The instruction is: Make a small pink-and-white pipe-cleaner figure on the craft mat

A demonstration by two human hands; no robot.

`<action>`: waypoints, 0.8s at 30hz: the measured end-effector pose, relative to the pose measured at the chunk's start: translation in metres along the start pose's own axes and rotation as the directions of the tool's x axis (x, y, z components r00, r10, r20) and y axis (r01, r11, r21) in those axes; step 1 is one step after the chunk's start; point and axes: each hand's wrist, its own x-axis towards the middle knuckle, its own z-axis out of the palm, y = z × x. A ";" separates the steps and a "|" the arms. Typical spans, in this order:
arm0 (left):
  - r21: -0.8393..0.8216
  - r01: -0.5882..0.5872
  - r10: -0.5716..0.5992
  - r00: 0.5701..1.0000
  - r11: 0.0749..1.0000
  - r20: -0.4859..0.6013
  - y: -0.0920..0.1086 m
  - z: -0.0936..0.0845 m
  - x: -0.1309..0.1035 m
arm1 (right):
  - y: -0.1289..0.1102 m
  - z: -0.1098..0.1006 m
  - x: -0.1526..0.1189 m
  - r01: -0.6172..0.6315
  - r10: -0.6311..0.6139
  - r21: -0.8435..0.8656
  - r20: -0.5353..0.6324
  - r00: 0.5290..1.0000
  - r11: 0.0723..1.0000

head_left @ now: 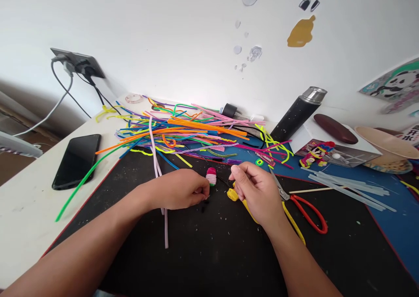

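Note:
My left hand [186, 188] hovers over the black mat with its fingers pinched together; whatever they hold, if anything, cannot be made out. Right beside its fingertips sits a small wound piece of red, pale pink and green pipe cleaner [211, 177]. My right hand [254, 187] is closed, thumb pressed against the forefinger, and its contents are hidden. A yellow coiled piece [232, 195] lies by its fingers, and a yellow pipe cleaner [293, 223] runs out beyond the wrist. Small dark bits [204, 204] lie under my left fingertips.
A heap of colourful pipe cleaners [183, 131] spreads along the back. Red-handled scissors [307, 212] and translucent glue sticks [352, 190] lie to the right, near a small colourful figure [316, 155]. A black flask [297, 113] leans behind; a phone [77, 161] lies left.

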 end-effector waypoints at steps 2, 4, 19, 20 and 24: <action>-0.008 0.004 -0.004 1.000 1.000 -0.002 -0.001 -0.001 -0.001 | 0.000 0.000 0.000 0.000 0.000 -0.020 0.000 1.000 1.000; -0.014 -0.001 0.001 1.000 1.000 -0.003 -0.001 -0.002 -0.002 | -0.002 0.000 -0.001 0.003 -0.003 -0.049 0.003 1.000 0.999; 0.028 -0.003 0.003 1.000 1.000 -0.007 0.004 0.005 0.001 | -0.007 0.003 -0.003 0.038 -0.037 -0.168 0.006 0.999 0.985; 0.030 0.001 -0.001 1.000 1.000 -0.005 0.004 0.005 0.001 | -0.008 0.003 -0.003 0.038 -0.038 -0.165 0.007 0.999 0.986; 0.039 0.004 -0.005 1.000 0.999 0.006 0.005 0.006 0.002 | -0.008 0.003 -0.003 0.037 -0.036 -0.165 0.010 0.999 0.986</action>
